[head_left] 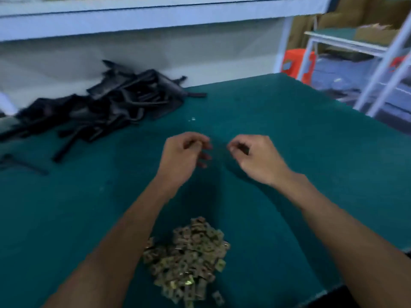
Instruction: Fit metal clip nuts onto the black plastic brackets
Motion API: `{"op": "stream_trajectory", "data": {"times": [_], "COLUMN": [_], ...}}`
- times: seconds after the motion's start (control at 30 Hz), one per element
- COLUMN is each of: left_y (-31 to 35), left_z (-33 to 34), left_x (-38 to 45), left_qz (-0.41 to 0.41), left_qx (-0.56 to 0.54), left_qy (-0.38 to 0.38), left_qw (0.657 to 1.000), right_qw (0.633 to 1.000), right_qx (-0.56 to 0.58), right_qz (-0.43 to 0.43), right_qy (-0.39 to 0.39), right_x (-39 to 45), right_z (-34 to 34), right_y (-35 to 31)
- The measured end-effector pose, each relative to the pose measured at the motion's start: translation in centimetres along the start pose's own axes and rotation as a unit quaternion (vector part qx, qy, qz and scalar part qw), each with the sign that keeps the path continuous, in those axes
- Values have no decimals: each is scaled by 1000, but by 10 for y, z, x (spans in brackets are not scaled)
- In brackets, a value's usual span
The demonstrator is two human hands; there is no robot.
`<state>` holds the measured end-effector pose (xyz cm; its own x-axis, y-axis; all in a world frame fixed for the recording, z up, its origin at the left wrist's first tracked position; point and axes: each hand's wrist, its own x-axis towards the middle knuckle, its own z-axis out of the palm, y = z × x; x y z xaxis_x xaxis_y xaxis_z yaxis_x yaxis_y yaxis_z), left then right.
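From my head camera I look down on a green worktop [289,134]. Its far edge runs along a pale wall on the left, and its right edge slants down toward the near right corner. Past that right edge stand white frame legs [378,74] and an orange stool [295,63], so there is little room out that way. A white shelf [155,14] hangs over the far edge. The middle and the right side of the worktop are bare green, with lots of room to move. The black plastic brackets [111,101] lie in a big messy pile near the far left corner, and a few loose ones have spilled toward the left edge. The metal clip nuts [189,258] sit in a heap near the near edge, between my two arms. My left hand [182,154] and my right hand [255,156] are up over the middle of the worktop, near each other but not touching. The fingers of both hands are curled in, with fingertips close to the thumbs. The picture is blurry there, so I cannot tell if either hand pinches something small or nothing at all.
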<state>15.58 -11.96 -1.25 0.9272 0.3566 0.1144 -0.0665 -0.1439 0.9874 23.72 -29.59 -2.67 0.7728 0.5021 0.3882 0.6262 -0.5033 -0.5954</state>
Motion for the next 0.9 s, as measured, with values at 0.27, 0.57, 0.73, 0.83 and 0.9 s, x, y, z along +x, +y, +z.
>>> {"op": "stream_trajectory", "data": {"times": [0.27, 0.57, 0.73, 0.83, 0.9], "left_y": [-59, -53, -56, -55, -53], "left_z": [-110, -106, -106, -107, -108], "left_x": [-2, 11, 10, 9, 9], "left_qz": [-3, -38, -36, -32, -26], "left_qx": [-196, -167, -154, -168, -182], "left_qy": [245, 207, 210, 215, 217], "left_qw": [950, 963, 965, 962, 959], "right_qw": [975, 983, 968, 972, 971], "right_qx": [-170, 8, -127, -129, -137], "right_qz": [-60, -159, -179, -184, -186], "right_qy": [-133, -94, -118, -74, -61], "right_x": [131, 195, 204, 197, 189], "right_z": [132, 199, 212, 188, 168], "right_y": [-42, -125, -139, -137, -134]}}
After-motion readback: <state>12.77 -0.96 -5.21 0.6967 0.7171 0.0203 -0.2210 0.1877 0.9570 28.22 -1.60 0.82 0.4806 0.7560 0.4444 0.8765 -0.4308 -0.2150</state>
